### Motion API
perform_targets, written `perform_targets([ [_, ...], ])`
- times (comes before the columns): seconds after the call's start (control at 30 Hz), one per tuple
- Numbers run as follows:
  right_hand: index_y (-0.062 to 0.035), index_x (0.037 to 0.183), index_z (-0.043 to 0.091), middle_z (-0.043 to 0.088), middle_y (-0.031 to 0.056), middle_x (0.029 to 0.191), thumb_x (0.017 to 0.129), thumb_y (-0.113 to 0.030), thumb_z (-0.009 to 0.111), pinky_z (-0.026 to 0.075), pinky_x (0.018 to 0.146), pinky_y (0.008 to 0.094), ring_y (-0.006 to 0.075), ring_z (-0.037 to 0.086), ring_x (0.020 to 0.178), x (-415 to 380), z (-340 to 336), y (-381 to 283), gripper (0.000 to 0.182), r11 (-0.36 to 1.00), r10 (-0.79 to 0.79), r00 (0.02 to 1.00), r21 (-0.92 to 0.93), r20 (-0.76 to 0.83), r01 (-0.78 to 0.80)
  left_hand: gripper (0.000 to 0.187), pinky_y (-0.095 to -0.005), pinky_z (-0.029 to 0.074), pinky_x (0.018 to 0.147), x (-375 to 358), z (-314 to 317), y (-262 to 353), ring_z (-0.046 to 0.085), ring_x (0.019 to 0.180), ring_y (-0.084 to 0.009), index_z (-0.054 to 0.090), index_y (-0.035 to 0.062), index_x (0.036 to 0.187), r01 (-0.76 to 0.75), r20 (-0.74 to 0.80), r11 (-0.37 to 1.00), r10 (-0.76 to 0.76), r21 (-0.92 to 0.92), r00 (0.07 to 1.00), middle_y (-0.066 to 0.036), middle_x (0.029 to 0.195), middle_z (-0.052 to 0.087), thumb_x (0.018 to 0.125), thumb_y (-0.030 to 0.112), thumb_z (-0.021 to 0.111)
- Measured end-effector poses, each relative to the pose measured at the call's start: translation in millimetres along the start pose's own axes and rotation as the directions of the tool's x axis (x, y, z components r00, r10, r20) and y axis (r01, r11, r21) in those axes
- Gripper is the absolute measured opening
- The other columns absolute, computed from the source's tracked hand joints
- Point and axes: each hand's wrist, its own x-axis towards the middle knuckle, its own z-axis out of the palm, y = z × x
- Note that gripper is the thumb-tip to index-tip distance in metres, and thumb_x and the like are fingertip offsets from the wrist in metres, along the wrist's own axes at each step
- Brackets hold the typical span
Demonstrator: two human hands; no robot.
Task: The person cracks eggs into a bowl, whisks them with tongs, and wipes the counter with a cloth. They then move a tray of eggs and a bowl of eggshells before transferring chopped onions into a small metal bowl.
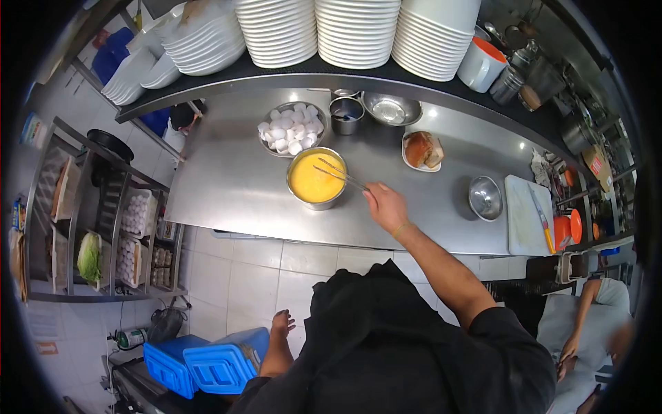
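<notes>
My right hand (387, 205) is closed on the end of metal tongs (355, 182). The two slim arms of the tongs reach into a steel bowl (318, 205) of yellow beaten egg (310, 181). Just behind it, a round dish (267, 148) is heaped with white eggshells (293, 127). My left hand (283, 322) hangs low beside my body, away from the steel table (234, 186); its fingers are loosely apart and hold nothing.
Behind stand a small steel pot (347, 116) and a wide steel bowl (392, 110). Bread (422, 150), another bowl (485, 198) and a cutting board (522, 228) with a knife (541, 217) lie rightward. Stacked dishes (276, 31) line the overhead shelf. A person (586, 324) is at lower right.
</notes>
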Motion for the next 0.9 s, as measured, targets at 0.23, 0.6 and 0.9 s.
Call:
perform_targets([
  [0.23, -0.0087, 0.115, 0.07, 0.072, 0.0116, 0.102, 0.101, -0.026, 0.066, 0.056, 0.074, 0.0469, 0.0371, 0.07, 0.09, -3, -4, -6, 0.022, 0.998, 0.028, 0.997, 0.051, -0.066, -0.025, 0.048, -0.0514, 0.06, 0.087, 1, -9, 2, 0.067, 0.112, -0.0359, 0.051, 0.0101, 0.148, -0.028, 0.002, 0.999, 0.028, 0.045, 1.0, -0.014, 0.138, 0.062, 0.106, 0.033, 0.058],
  [0.6, -0.003, 0.12, 0.064, 0.071, 0.017, 0.097, 0.101, -0.029, 0.071, 0.054, 0.075, 0.0405, 0.0305, 0.067, 0.081, -7, 6, -19, 0.033, 0.705, 0.286, 0.957, 0.665, 0.053, -0.248, 0.056, -0.036, 0.056, 0.09, -186, 134, 293, 0.067, 0.108, -0.0207, 0.051, 0.0059, 0.155, -0.682, 0.55, 0.716, 0.513, 0.151, 0.66, -0.011, 0.136, 0.067, 0.111, 0.039, 0.056],
  [0.9, -0.0054, 0.13, 0.062, 0.069, 0.0158, 0.118, 0.098, -0.028, 0.073, 0.056, 0.09, 0.0429, 0.0339, 0.069, 0.106, -25, -58, 24, 0.041, 0.74, -0.054, 0.992, 0.671, 0.114, -0.037, 0.042, -0.0374, 0.054, 0.099, -241, 318, 373, 0.066, 0.115, -0.0206, 0.057, -0.0005, 0.139, -0.646, 0.433, 0.636, 0.768, -0.423, 0.472, -0.009, 0.124, 0.067, 0.115, 0.033, 0.051],
])
